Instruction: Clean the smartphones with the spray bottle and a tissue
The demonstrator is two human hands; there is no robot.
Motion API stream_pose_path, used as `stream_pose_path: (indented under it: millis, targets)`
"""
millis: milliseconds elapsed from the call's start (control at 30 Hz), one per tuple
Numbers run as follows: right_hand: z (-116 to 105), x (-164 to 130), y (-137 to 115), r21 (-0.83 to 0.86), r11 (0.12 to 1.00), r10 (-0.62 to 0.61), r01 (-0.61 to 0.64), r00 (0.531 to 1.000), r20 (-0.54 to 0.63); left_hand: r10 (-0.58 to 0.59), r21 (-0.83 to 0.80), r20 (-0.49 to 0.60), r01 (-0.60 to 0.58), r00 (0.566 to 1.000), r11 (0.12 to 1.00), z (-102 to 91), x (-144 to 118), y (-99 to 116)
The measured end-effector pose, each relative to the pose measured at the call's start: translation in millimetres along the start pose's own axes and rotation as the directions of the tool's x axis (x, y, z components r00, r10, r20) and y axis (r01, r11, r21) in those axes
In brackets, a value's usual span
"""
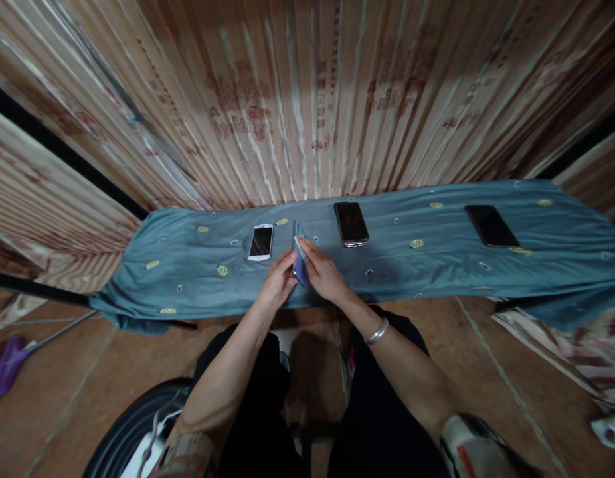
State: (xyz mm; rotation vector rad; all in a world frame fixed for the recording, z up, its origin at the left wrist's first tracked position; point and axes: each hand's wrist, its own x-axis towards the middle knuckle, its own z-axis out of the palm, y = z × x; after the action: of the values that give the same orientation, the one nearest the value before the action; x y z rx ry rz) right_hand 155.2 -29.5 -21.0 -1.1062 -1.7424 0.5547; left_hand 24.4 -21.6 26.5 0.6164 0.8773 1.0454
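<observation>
Before a striped curtain [307,99], both the left hand [280,282] and right hand [323,273] grip a blue phone [298,260] on edge over the teal cloth [437,272], between a white phone [261,241] and a black phone [351,224].

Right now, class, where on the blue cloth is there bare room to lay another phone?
Widest bare patch: between the middle black phone and the far-right black phone. Another lies left of the white phone. Crowded: the centre, where both hands grip the blue phone.
</observation>
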Motion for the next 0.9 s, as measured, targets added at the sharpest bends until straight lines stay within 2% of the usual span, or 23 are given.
stream_pose_path:
  millis: [333,633,900]
  targets:
    - [2.5,-6.8,-17.4,-0.030,0.999,-0.021,0.023,0.999,0.050,0.042,0.019,-0.045,-0.041,0.998,0.999,-3.2,3.6,4.4]
    - [-8.9,0.2,-6.0,-0.068,0.998,0.014,-0.014,1.000,-0.003,0.063,0.092,-0.076,-0.056,0.995,0.994,-0.7,3.8,-8.3]
    - [-13.3,-2.4,-8.1,-0.072,0.997,-0.017,0.019,0.999,0.038,0.080,0.116,-0.077,-0.071,0.994,0.991,-4.3,5.4,-10.1]
